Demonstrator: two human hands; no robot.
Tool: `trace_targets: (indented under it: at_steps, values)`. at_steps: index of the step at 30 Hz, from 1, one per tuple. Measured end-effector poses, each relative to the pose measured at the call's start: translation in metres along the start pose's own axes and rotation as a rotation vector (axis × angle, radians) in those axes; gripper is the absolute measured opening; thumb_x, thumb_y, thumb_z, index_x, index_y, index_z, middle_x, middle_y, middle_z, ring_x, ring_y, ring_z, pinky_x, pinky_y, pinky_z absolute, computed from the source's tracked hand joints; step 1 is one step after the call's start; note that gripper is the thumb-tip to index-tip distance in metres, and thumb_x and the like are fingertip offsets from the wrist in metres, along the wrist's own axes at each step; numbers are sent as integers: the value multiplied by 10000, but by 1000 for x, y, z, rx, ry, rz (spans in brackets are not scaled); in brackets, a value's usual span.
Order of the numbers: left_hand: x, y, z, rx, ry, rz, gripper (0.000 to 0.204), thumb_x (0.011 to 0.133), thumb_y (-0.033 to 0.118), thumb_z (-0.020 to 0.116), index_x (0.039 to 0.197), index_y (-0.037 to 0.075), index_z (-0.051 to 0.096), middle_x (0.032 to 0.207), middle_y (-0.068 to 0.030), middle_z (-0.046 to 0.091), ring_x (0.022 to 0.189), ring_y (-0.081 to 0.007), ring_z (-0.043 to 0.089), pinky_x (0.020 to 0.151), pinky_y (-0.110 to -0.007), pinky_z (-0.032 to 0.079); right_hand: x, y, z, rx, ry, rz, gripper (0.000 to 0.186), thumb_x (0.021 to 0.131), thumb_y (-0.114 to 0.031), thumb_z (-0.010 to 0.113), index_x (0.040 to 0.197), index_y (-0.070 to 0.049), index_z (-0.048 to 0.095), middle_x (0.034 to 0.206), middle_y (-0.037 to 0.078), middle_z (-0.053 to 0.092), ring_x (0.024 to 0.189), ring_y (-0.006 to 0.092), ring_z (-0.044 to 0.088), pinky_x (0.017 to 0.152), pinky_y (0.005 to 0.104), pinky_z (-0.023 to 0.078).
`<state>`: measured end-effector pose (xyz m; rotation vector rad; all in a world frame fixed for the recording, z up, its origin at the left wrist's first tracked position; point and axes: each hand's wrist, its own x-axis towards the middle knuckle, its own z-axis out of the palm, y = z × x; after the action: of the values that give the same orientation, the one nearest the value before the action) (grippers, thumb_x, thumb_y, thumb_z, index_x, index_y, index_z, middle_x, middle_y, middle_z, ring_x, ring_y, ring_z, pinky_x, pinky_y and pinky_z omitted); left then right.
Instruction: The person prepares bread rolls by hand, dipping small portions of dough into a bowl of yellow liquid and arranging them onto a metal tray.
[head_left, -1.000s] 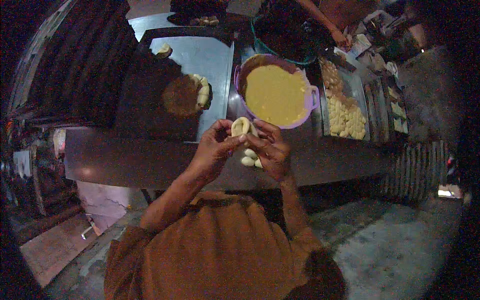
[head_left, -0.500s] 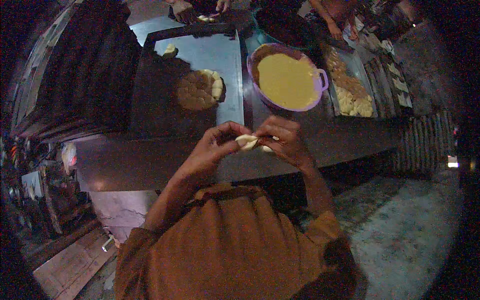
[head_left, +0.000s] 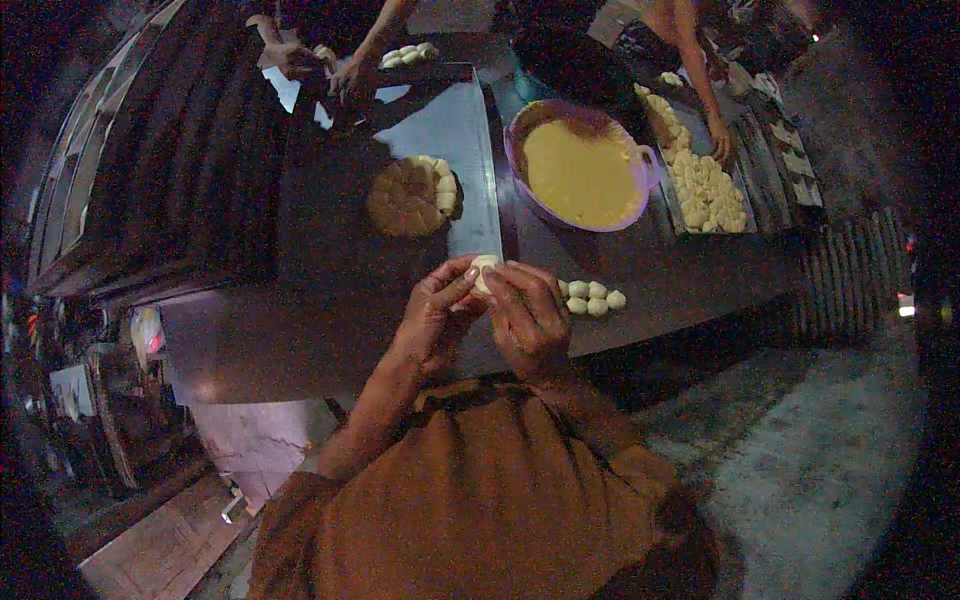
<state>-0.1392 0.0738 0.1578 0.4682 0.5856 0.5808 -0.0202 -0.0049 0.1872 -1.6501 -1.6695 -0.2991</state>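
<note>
My left hand (head_left: 437,305) and my right hand (head_left: 528,315) meet in front of my chest, above the near edge of the table. Between their fingertips they pinch one small pale piece of dough (head_left: 485,270). Just right of my right hand, several round dough balls (head_left: 592,297) lie in two short rows on the table. Ahead of my hands is a large metal tray (head_left: 482,165). A round cluster of dough pieces (head_left: 412,197) sits on it, partly in shadow.
Right of the tray stands a purple basin (head_left: 650,170) of yellow filling (head_left: 580,175). Farther right, a tray holds many dough pieces (head_left: 705,195), with a co-worker's hand (head_left: 722,138) over it. Another co-worker's hands (head_left: 350,80) reach over my tray's far side. Stacked trays (head_left: 170,150) rise at left.
My hands have drawn closer together around the dough, and the balls beside my right hand now show. Both co-workers' arms have reached farther in over the trays.
</note>
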Motion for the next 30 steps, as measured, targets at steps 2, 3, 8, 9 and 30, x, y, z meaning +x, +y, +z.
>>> trace_targets:
  at_steps: [2,3,8,9,30]
  values:
    - [3,-2,-3,41,10,58,257,889,120,627,1118,18,576,1050,-63,621,935,-148,598,847,-287,493,4,-5,-3,-18,10,62,285,798,-81,720,1074,-39,661,1112,113,623,997,252,618,803,339,523]
    - [3,-3,-5,79,12,98,252,886,109,623,1115,17,578,1054,-68,621,944,-154,598,850,-294,493,5,-6,-3,22,16,125,274,798,-79,724,1061,-36,663,1087,116,633,978,247,624,802,331,521]
    - [0,5,8,248,-87,239,263,874,80,621,1123,5,582,1086,-86,617,1001,-179,592,894,-315,476,-3,20,4,504,-50,537,226,824,-74,712,1039,-25,661,941,84,690,895,180,649,783,282,521]
    - [2,6,10,237,-118,238,270,874,75,621,1130,3,580,1092,-89,616,1014,-183,591,906,-321,472,-4,23,4,617,-44,611,209,829,-75,710,1024,-17,663,949,85,690,885,165,647,778,281,525]
    - [48,-46,45,544,3,110,262,908,163,625,1095,-18,645,997,-96,672,897,-164,635,826,-304,514,-38,98,-32,173,-70,3,293,731,13,702,992,-120,688,982,62,651,840,240,594,771,354,504]
